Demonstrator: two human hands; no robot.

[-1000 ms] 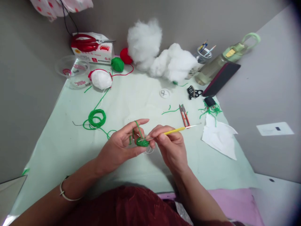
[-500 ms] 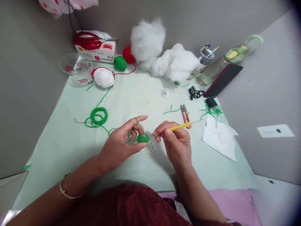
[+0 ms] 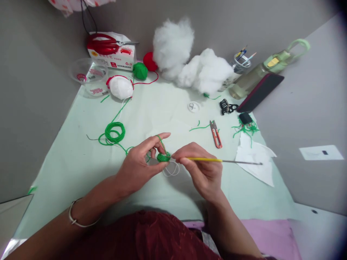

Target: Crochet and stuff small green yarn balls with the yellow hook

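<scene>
Between the thumb and fingers of my left hand (image 3: 138, 162) is a small round green crochet piece (image 3: 163, 157). Green working yarn (image 3: 162, 141) runs from it up over my raised index finger. My right hand (image 3: 202, 166) is closed around a crochet hook (image 3: 207, 159) with a yellow handle; its working tip is at the right edge of the piece, largely hidden by my fingertips. The hook's other metal end points right. A loop of thin white yarn (image 3: 171, 169) hangs below the piece. Left of my hands lies a coil of green yarn (image 3: 115, 133).
Orange-handled thread snips (image 3: 216, 134) and a black hair clip (image 3: 227, 107) lie to the right. White stuffing (image 3: 206, 72), a green yarn ball (image 3: 140, 71), a white yarn ball (image 3: 121, 87) and a box with red scissors (image 3: 104, 44) stand along the back. A bottle (image 3: 260, 74) leans at the right.
My right hand has turned the hook: its far end has swung down from pointing up-right to nearly level. My left hand still pinches the green piece in about the same place.
</scene>
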